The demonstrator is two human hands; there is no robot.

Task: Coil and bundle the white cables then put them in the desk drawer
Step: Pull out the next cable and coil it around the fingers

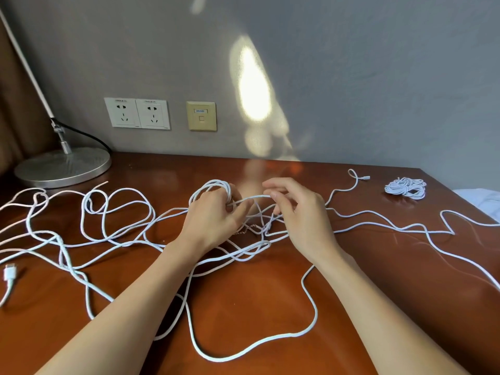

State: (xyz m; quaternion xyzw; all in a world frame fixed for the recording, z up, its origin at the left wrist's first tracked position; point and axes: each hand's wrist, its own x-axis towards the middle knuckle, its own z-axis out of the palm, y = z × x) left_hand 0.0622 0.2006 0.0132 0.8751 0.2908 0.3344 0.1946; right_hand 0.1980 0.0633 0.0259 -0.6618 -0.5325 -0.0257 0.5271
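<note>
Long white cables (121,234) sprawl in loose tangled loops across the brown desk (270,307). My left hand (213,217) holds a small coil of white cable (213,185) wound around its fingers above the desk's middle. My right hand (300,212) is just to the right, its thumb and forefinger pinching the strand (254,197) that runs from the coil. A finished white bundle (405,187) lies at the far right of the desk. A USB plug (9,274) on one cable end lies at the left edge.
A desk lamp's round metal base (63,166) stands at the back left, with its black cord. Two wall sockets (137,113) and a beige network port (201,116) sit on the grey wall. The desk's right edge falls off toward white bedding (484,198).
</note>
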